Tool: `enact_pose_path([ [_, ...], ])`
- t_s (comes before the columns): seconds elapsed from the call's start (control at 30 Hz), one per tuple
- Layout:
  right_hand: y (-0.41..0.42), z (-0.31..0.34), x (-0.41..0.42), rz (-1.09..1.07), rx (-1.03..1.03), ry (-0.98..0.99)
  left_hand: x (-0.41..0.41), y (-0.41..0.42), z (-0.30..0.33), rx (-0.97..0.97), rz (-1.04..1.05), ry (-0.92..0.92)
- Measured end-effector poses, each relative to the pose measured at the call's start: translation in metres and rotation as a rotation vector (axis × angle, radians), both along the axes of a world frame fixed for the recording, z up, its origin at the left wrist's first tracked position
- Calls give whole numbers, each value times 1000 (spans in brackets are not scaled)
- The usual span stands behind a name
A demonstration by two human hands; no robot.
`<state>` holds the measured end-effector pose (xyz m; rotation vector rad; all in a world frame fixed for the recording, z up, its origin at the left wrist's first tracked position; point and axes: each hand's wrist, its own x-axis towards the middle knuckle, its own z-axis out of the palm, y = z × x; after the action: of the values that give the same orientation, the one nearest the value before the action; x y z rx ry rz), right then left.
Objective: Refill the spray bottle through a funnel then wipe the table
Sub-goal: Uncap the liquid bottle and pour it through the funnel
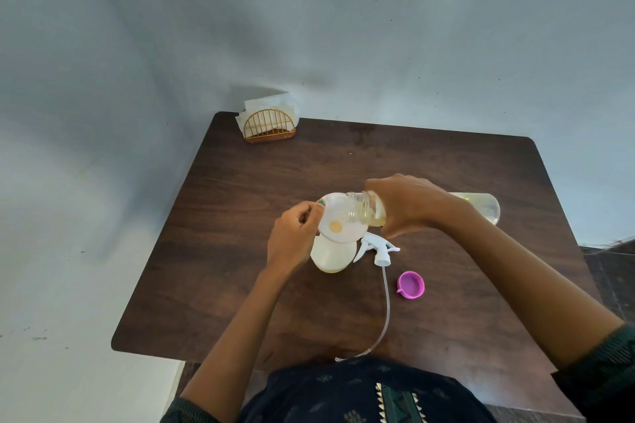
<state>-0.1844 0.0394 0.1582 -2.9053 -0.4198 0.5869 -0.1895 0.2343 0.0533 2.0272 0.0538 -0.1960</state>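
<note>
A white spray bottle (332,256) stands on the dark wooden table (240,203) with a pale funnel (335,216) set in its neck. My left hand (293,237) pinches the funnel's left rim. My right hand (409,204) grips a clear bottle of yellowish liquid (481,206), tipped on its side with its open mouth (355,208) over the funnel bowl. Yellow liquid shows in the funnel's hole and at the spray bottle's base. The white trigger sprayer head (378,249) lies just right of the spray bottle, its long tube (386,306) trailing toward me.
A purple cap (411,285) lies open side up, right of the tube. A gold wire napkin holder (269,125) with white napkins stands at the table's far left corner. A grey wall rises behind the table.
</note>
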Motion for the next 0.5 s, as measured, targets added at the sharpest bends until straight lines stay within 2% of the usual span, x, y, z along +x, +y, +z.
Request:
enact_pose_path([
  [0.5,2,2,-2,8,-30,-12,0,-1,-1,-3,4,13],
])
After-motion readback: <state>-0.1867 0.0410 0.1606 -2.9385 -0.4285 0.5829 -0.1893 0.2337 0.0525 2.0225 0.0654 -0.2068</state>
